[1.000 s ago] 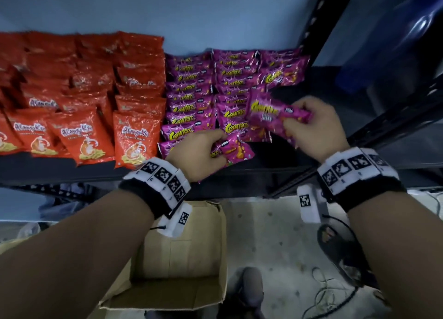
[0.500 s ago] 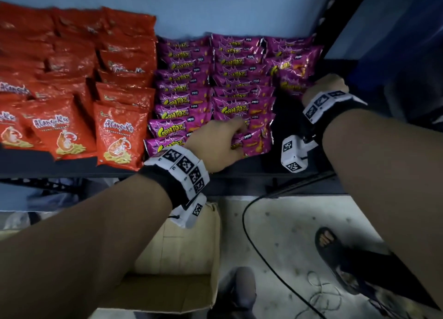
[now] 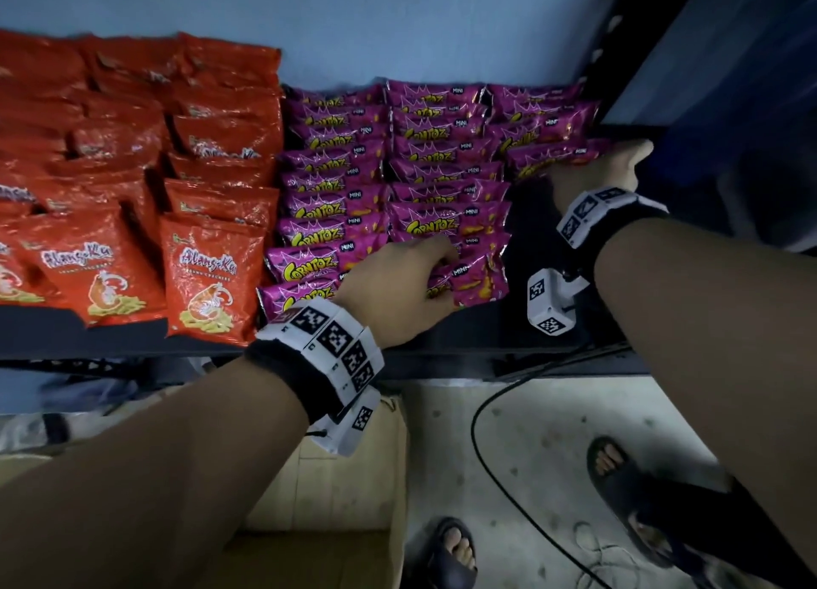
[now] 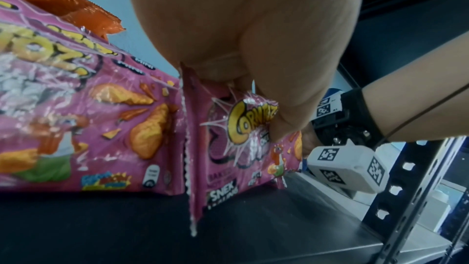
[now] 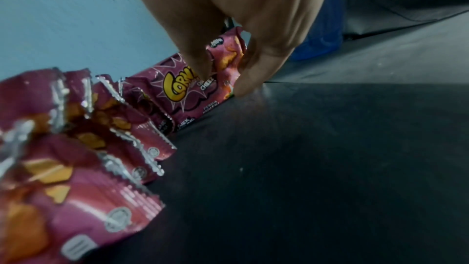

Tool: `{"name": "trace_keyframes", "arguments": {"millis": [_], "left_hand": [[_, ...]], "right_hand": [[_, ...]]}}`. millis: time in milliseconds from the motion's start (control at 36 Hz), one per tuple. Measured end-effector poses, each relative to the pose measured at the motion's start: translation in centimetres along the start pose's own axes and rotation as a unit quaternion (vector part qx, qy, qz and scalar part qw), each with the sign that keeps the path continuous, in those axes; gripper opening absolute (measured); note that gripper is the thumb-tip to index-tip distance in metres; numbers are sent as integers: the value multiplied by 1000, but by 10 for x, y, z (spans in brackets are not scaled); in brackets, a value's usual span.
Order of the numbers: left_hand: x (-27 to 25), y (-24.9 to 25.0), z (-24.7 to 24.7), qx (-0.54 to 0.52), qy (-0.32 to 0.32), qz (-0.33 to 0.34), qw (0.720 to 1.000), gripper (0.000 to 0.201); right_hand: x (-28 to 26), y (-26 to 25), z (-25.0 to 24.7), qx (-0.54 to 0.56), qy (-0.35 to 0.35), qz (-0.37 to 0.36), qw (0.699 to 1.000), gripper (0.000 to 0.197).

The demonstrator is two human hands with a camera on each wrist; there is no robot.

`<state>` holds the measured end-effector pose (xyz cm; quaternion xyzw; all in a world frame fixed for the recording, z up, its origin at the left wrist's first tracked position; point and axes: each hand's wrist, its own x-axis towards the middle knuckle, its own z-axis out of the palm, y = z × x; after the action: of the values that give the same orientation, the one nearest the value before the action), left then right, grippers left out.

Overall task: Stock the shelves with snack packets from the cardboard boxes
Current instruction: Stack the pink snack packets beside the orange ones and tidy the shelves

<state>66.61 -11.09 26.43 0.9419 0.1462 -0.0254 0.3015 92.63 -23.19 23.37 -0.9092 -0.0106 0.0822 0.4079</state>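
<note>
Purple Corntoz snack packets (image 3: 398, 177) stand in three rows on the black shelf (image 3: 508, 327), right of the red packets (image 3: 208, 270). My left hand (image 3: 435, 274) pinches the top of the front packet (image 3: 477, 279) of the middle row; the left wrist view shows thumb and fingers on this upright packet (image 4: 241, 148). Deep at the shelf's right, my right hand (image 3: 610, 164) grips a purple packet (image 3: 548, 157) at the front of the short right row. In the right wrist view its fingers (image 5: 243, 79) hold that packet (image 5: 187, 91) by the right end, standing on the shelf.
An open cardboard box (image 3: 345, 500) sits on the floor under my left arm. A black cable (image 3: 482, 433) and two feet in dark sandals (image 3: 619, 478) are on the floor. A black perforated shelf post (image 3: 619, 35) rises at the right. Bare shelf lies before the right row (image 5: 304, 158).
My right hand carried a purple packet from the shelf's front back to the right row and lowered it there. My left hand moved onto the front packet of the middle row.
</note>
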Motion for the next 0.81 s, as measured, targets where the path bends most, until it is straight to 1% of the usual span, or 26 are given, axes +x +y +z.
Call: {"name": "trace_keyframes", "arguments": {"millis": [56, 111, 167, 222, 250, 333, 361, 417, 444, 472, 500, 528, 556, 583, 611, 639, 694, 722, 750, 778, 806], "left_hand": [[1, 0, 0, -8, 3, 1, 1000, 38], [1, 1, -1, -15, 3, -1, 1000, 38], [1, 1, -2, -22, 5, -3, 1000, 39], [0, 2, -2, -28, 13, -2, 1000, 46], [0, 3, -2, -29, 13, -3, 999, 47], [0, 3, -3, -29, 16, -6, 999, 39], [0, 3, -4, -33, 21, -4, 999, 39], [0, 4, -5, -41, 30, 4, 999, 40], [0, 5, -6, -43, 34, 9, 998, 41], [0, 5, -7, -45, 36, 12, 998, 43], [0, 6, -8, -46, 37, 14, 998, 45], [1, 7, -10, -46, 39, 14, 998, 47], [1, 7, -11, -47, 41, 13, 998, 49], [2, 8, -13, -50, 43, 11, 998, 50], [3, 8, -16, -55, 45, 8, 997, 50], [5, 9, -19, -62, 48, 7, 997, 51], [7, 12, -27, -80, 55, 5, 995, 53], [8, 13, -31, -92, 55, 1, 994, 55], [10, 13, -34, -102, 57, -6, 993, 56], [11, 13, -37, -108, 60, -15, 992, 57], [12, 14, -39, -116, 66, -21, 991, 57]], "right_hand": [[-11, -9, -1, 1, 12, 0, 1000, 83], [-16, -12, 1, 9, 15, -10, 1000, 79], [-20, -13, 0, 3, 10, -23, 1000, 85], [-20, -14, -1, 6, -5, -14, 1000, 97], [-17, -13, -1, 8, -18, -7, 1000, 100], [-17, -15, -5, -3, -51, -8, 999, 95], [-16, -15, -4, -4, -55, -6, 998, 98], [-20, -21, -4, -4, -51, 5, 999, 116], [-24, -25, -4, -6, -37, 14, 999, 123], [-26, -29, -3, -5, -13, 24, 1000, 125], [-30, -33, -3, -5, 17, 33, 999, 120], [-34, -35, -3, -3, 49, 35, 998, 110], [-39, -38, -5, 1, 73, 28, 997, 96], [-43, -40, -8, 6, 80, 10, 997, 81], [-49, -42, -12, 10, 65, -16, 998, 68], [-53, -42, -17, 12, 36, -51, 998, 56], [-68, -46, -30, 10, -52, -121, 991, 34], [-77, -49, -36, 8, -100, -156, 983, 28], [-83, -50, -39, 5, -151, -180, 972, 28], [-90, -52, -43, 3, -204, -189, 961, 35], [-95, -50, -45, 1, -251, -183, 951, 47]]}}
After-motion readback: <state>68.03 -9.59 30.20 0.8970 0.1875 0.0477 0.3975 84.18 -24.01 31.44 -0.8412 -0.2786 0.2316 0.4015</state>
